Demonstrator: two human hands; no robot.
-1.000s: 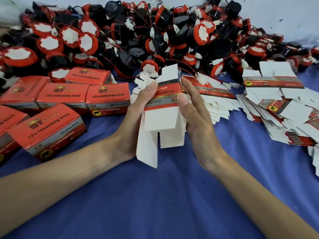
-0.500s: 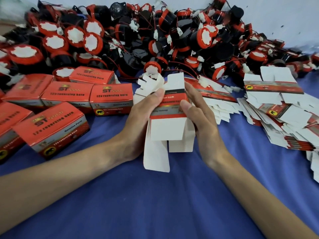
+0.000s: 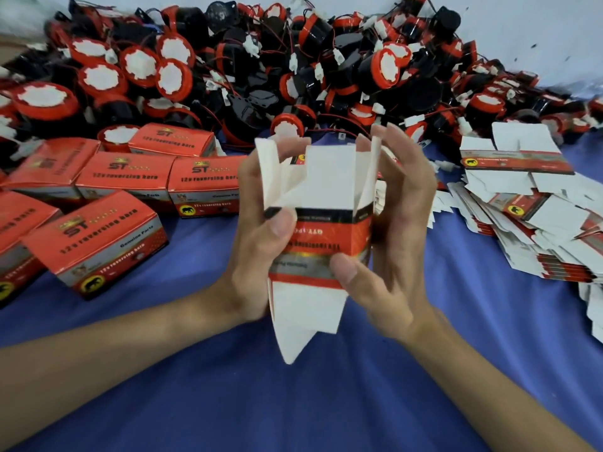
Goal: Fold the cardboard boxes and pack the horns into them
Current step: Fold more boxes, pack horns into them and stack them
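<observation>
while each hand [image 3: 257, 252] [image 3: 396, 243] grips it, the red-banded box [image 3: 321, 236] stands half-formed, white flaps splayed.

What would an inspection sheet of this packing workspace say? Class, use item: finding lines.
Surface: blue cloth, bare in front.
Job's things: half-opened box held upright, flaps loose; closed boxes left; flat blanks right; horn pile behind.
Clutter: nothing seen.
Grips: left hand and right hand both hold the box.
Cables: thin red wires with white plugs tangle through the horns.
Surroundings: pale wall behind.
</observation>
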